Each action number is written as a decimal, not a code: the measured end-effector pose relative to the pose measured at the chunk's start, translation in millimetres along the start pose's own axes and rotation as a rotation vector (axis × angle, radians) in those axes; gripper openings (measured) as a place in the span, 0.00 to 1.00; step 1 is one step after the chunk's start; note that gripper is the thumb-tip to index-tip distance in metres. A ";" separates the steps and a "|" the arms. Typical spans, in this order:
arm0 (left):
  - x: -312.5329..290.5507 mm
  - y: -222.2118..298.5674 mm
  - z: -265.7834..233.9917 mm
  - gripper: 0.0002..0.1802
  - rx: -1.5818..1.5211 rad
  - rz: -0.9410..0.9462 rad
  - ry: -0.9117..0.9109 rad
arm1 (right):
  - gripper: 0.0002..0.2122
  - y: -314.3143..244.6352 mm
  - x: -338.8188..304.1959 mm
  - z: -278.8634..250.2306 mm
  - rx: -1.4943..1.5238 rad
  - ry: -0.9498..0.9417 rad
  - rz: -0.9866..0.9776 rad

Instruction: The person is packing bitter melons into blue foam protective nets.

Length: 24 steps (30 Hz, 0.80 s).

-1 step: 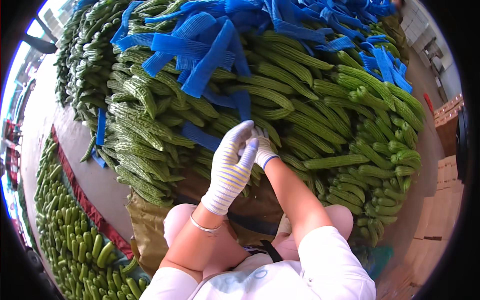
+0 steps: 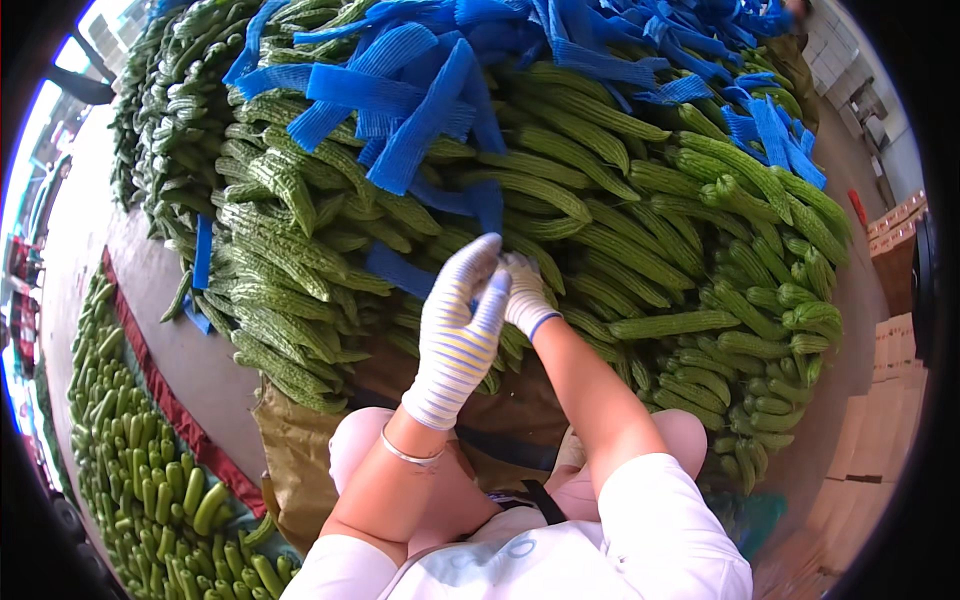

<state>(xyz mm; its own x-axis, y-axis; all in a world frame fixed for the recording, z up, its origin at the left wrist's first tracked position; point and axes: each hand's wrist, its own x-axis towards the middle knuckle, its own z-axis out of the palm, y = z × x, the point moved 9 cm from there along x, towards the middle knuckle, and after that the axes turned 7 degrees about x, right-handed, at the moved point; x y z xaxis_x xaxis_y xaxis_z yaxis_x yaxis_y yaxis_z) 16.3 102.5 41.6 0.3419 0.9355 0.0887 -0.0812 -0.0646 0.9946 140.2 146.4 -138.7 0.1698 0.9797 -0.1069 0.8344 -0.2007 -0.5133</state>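
White-gloved, two hands (image 2: pixel 460 325) (image 2: pixel 525 297) close together near heaped gourds (image 2: pixel 670 325); one bangle (image 2: pixel 408 457).

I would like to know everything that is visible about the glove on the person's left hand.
The glove looks knitted: white, with thin stripes, yellowish around the middle and bluish at the cuff, and lavender-tinted fingertips. The left hand fills it, fingers pointing up the picture, thumb apart from them. Its cuff ends at the wrist, just short of a pale bangle. Whether it touches the right hand is unclear.
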 end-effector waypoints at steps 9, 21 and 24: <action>-5.1 11.7 8.8 0.40 0.305 0.099 -0.273 | 0.21 -39.3 -99.2 -138.2 1.444 0.102 -0.030; -34.5 4.0 53.6 0.12 0.443 0.188 -0.233 | 0.35 -47.2 -160.1 -135.1 1.381 -0.242 -0.119; -38.7 16.9 45.4 0.12 0.552 0.284 -0.224 | 0.27 -44.4 -160.3 -139.9 1.229 -0.178 -0.038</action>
<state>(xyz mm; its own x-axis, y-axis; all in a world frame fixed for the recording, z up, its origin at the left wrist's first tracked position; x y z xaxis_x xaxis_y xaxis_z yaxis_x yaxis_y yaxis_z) 44.1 49.5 57.5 0.5694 0.7649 0.3013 0.2745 -0.5223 0.8074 149.3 -1.5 20.4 0.0030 0.9902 -0.1393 -0.2230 -0.1351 -0.9654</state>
